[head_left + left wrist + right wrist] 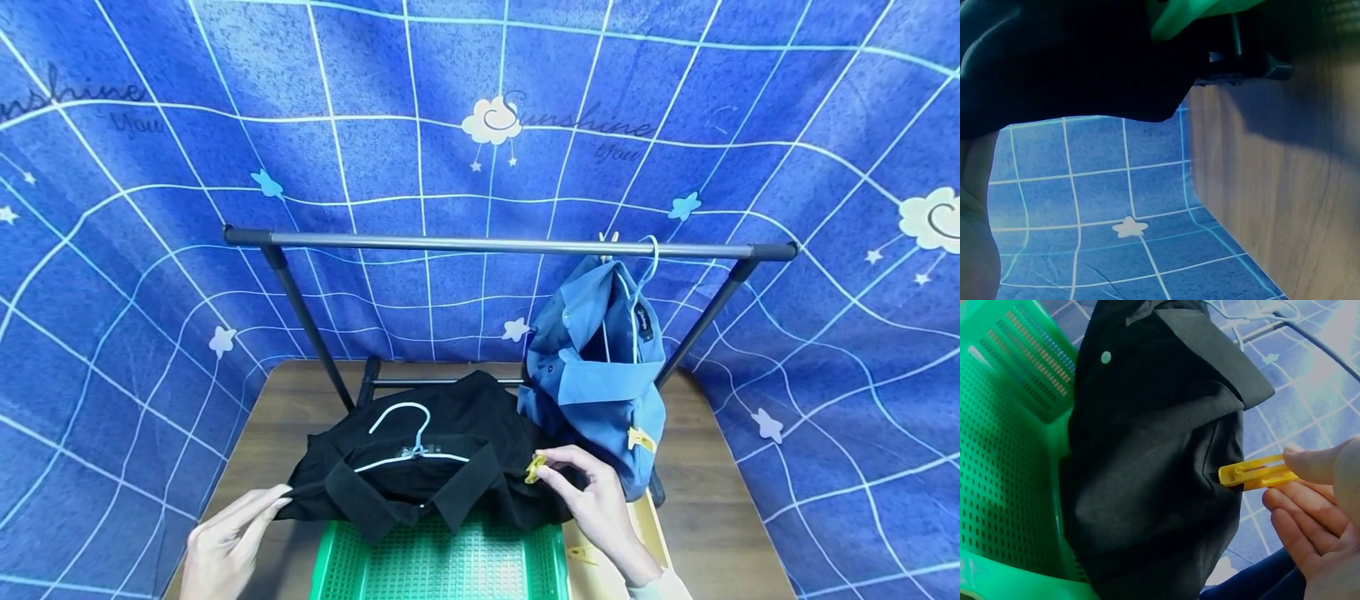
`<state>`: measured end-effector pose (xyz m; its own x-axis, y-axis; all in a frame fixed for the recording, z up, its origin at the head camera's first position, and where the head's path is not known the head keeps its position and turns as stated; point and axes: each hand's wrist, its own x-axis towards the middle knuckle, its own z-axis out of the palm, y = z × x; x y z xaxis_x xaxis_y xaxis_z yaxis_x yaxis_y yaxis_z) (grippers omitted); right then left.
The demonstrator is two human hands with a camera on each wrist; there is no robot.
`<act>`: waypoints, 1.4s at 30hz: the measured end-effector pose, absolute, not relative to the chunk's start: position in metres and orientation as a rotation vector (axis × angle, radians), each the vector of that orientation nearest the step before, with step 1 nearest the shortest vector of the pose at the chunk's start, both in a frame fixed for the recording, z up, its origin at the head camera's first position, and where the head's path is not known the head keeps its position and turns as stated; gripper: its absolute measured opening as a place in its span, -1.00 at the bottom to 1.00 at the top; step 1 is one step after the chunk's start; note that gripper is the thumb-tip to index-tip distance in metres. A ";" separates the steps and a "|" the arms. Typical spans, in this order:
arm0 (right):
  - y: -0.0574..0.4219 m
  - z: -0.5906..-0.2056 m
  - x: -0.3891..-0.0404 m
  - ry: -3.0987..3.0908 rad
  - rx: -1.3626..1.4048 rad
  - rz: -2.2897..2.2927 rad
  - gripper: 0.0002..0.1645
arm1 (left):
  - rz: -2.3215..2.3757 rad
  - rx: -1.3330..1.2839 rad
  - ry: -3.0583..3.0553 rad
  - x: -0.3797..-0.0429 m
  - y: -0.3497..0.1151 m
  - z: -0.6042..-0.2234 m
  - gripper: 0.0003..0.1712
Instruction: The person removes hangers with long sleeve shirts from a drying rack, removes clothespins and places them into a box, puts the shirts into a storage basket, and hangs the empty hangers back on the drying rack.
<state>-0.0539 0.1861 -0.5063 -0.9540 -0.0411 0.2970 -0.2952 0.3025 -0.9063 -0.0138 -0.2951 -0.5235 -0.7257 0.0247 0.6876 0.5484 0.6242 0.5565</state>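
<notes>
Head view, wooden table (pixel 716 492), blue backdrop (pixel 375 92), left hand (pixel 231 533) pinching black shirt (pixel 465 407) (right hand (pixel 596 502) gripping yellow clip (pixel 535 469))

Round the shirt (pixel 472 410) before me, hanger (pixel 418 448) inside, I have the basket (pixel 325 560) at six o'clock, a tray (pixel 589 582) at four, the rack (pixel 480 244) at twelve, a second shirt (pixel 600 383) hanging from it at two.
</notes>
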 end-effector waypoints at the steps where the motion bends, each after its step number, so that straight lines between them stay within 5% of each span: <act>1: 0.186 -0.507 -0.054 -2.339 0.308 1.708 -0.75 | -1.047 -0.456 -2.186 -0.014 -0.295 -0.523 -0.54; 7: 0.182 -0.505 -0.052 -2.268 0.281 1.705 -0.76 | -1.070 -0.512 -2.129 -0.014 -0.294 -0.525 -0.78; 42: 0.182 -0.504 -0.028 -2.262 0.231 1.741 -0.63 | -1.029 -0.483 -2.174 -0.015 -0.295 -0.529 -0.61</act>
